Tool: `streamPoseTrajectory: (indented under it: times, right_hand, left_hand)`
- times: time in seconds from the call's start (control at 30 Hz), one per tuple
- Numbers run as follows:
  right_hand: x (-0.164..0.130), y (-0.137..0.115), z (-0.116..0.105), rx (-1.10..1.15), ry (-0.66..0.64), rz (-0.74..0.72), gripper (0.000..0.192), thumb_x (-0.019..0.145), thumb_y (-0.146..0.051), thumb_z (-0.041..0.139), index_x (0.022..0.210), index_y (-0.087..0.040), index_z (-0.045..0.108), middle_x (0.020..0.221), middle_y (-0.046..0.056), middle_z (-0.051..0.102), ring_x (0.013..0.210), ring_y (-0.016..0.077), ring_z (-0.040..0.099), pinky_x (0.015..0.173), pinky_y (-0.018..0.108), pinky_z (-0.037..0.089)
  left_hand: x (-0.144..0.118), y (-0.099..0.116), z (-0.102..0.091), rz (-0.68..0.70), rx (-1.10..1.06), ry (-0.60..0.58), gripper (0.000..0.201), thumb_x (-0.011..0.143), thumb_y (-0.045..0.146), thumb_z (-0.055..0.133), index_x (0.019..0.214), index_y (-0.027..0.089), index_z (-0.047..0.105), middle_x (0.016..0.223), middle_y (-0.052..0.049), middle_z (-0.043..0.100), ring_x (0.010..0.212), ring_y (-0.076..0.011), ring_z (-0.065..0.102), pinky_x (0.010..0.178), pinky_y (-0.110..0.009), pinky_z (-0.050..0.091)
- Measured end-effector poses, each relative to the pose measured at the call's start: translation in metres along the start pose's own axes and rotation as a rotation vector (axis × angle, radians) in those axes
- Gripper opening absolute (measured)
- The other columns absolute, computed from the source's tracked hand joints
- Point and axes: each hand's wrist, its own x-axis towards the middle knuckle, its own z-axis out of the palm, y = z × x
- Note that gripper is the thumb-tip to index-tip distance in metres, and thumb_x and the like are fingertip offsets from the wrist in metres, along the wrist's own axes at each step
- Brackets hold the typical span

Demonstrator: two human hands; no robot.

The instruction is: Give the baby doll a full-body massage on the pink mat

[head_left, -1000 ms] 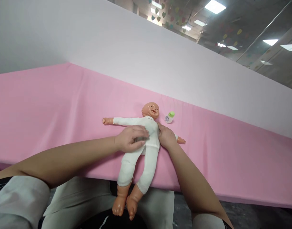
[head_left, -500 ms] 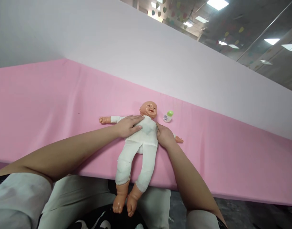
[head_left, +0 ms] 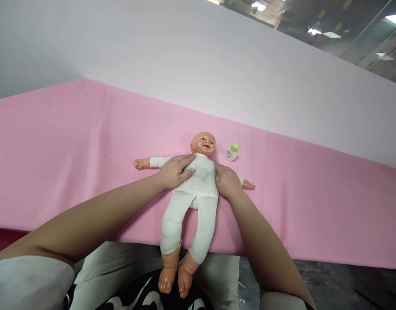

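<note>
A baby doll (head_left: 198, 185) in a white suit lies on its back on the pink cloth (head_left: 71, 142), arms spread, bare feet hanging over the near edge. My left hand (head_left: 176, 171) lies flat on the doll's chest and shoulder, fingers spread toward the neck. On the doll's other side, my right hand (head_left: 226, 181) presses against the torso and covers the upper part of that arm. Neither hand grips the doll.
A small white bottle with a green cap (head_left: 232, 152) lies on the cloth just right of the doll's head. A pale wall panel (head_left: 185, 64) rises behind the pink surface. My lap and grey floor show below the near edge.
My left hand slid from the doll's belly up to its chest and shoulder. The right hand stayed at the doll's side. The view tipped downward.
</note>
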Motion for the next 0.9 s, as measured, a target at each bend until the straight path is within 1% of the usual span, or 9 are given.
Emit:
streamPoseTrajectory:
  times: [0.1,0.17,0.3,0.33,0.4,0.47,0.6,0.73,0.9]
  right_hand:
    - [-0.004,-0.001,0.003,-0.037,0.071,-0.009,0.057,0.098,-0.015,0.042,0.154,-0.015,0.055,0.154,0.015,0.061,0.141,0.0328,0.057,0.121,0.05,0.043]
    - [-0.011,-0.008,0.001,-0.058,0.142,-0.087,0.059,0.098,-0.016,0.043,0.155,-0.012,0.053,0.162,0.017,0.052,0.149,0.0335,0.049,0.126,0.052,0.039]
    - [-0.033,-0.035,-0.012,0.059,0.189,-0.478,0.05,0.104,-0.024,0.043,0.152,-0.02,0.058,0.162,0.011,0.053,0.153,0.0274,0.045,0.129,0.05,0.036]
    - [-0.039,-0.044,-0.015,0.112,0.174,-0.598,0.048,0.105,-0.03,0.045,0.151,-0.023,0.058,0.161,0.01,0.055,0.153,0.0265,0.045,0.129,0.051,0.036]
    - [-0.049,-0.058,-0.02,0.175,0.049,-0.805,0.05,0.107,-0.042,0.045,0.152,-0.023,0.056,0.162,0.009,0.054,0.153,0.0245,0.046,0.129,0.049,0.034]
    - [-0.056,-0.068,-0.02,0.175,-0.072,-0.896,0.06,0.105,-0.057,0.047,0.154,-0.023,0.054,0.164,0.009,0.052,0.155,0.0256,0.044,0.132,0.05,0.027]
    - [-0.054,-0.067,-0.015,0.124,-0.193,-0.817,0.083,0.095,-0.076,0.057,0.159,-0.025,0.049,0.167,0.011,0.047,0.16,0.0312,0.035,0.135,0.057,0.011]
    - [-0.036,-0.047,-0.015,0.076,-0.202,-0.586,0.087,0.094,-0.079,0.056,0.164,-0.03,0.041,0.173,0.01,0.037,0.165,0.0368,0.022,0.13,0.071,-0.006]
    - [-0.015,-0.025,-0.015,0.053,-0.177,-0.286,0.07,0.106,-0.066,0.043,0.167,-0.032,0.034,0.178,0.006,0.025,0.166,0.0343,0.017,0.129,0.074,0.0]
  left_hand:
    - [0.002,-0.002,-0.002,-0.004,-0.002,-0.012,0.061,0.094,0.056,0.063,0.146,0.025,0.065,0.157,-0.01,0.059,0.148,-0.0369,0.051,0.132,-0.055,0.026]
    - [0.004,-0.004,-0.004,-0.005,0.081,-0.022,0.058,0.099,0.054,0.055,0.147,0.023,0.064,0.155,-0.012,0.061,0.147,-0.0363,0.052,0.132,-0.058,0.022]
    - [0.007,-0.007,-0.007,-0.002,0.326,-0.049,0.056,0.106,0.046,0.035,0.148,0.02,0.062,0.151,-0.013,0.064,0.143,-0.0327,0.057,0.13,-0.061,0.024]
    - [0.007,-0.007,-0.007,0.002,0.373,-0.055,0.056,0.107,0.044,0.032,0.148,0.019,0.061,0.151,-0.013,0.065,0.142,-0.0318,0.058,0.129,-0.061,0.026]
    - [0.007,-0.007,-0.005,0.01,0.438,-0.052,0.056,0.108,0.041,0.03,0.148,0.017,0.06,0.15,-0.013,0.065,0.141,-0.0302,0.059,0.127,-0.06,0.031]
    - [0.007,-0.008,-0.002,0.015,0.473,-0.03,0.055,0.108,0.04,0.029,0.147,0.017,0.061,0.148,-0.012,0.067,0.139,-0.0289,0.06,0.125,-0.057,0.035]
    - [0.006,-0.01,0.004,0.044,0.525,-0.02,0.055,0.108,0.038,0.028,0.147,0.016,0.06,0.146,-0.013,0.068,0.136,-0.0295,0.062,0.122,-0.055,0.039]
    - [0.005,-0.012,0.005,0.072,0.55,-0.036,0.056,0.109,0.04,0.028,0.148,0.015,0.059,0.147,-0.014,0.067,0.136,-0.0302,0.062,0.121,-0.054,0.04]
    - [0.004,-0.012,0.006,0.067,0.541,-0.016,0.058,0.11,0.041,0.026,0.15,0.013,0.058,0.151,-0.014,0.064,0.14,-0.0304,0.059,0.122,-0.055,0.039]
